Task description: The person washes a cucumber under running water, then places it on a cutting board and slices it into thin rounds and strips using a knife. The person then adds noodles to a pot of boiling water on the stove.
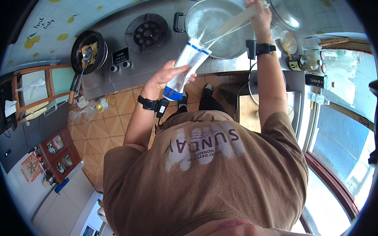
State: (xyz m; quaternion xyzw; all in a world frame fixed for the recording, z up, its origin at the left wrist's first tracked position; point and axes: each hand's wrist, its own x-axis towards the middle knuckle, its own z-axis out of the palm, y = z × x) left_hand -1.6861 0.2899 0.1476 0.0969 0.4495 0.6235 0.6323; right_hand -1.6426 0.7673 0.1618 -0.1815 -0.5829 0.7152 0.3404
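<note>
My left hand grips a white and blue packet of dried noodles, its torn end tilted toward a wide steel pot. Thin noodle sticks poke out of that end. A bundle of long dried noodles is in my right hand, which is raised over the pot's right rim. The bundle slants down to the left across the pot, and a few strands reach the packet's mouth. Cloudy, whitish liquid fills the pot.
Left of the pot is a bare gas burner. A black wok with cooked food and a ladle stands farther left. A steel lid leans at the back right, near jars. A wooden cutting board lies by my right arm.
</note>
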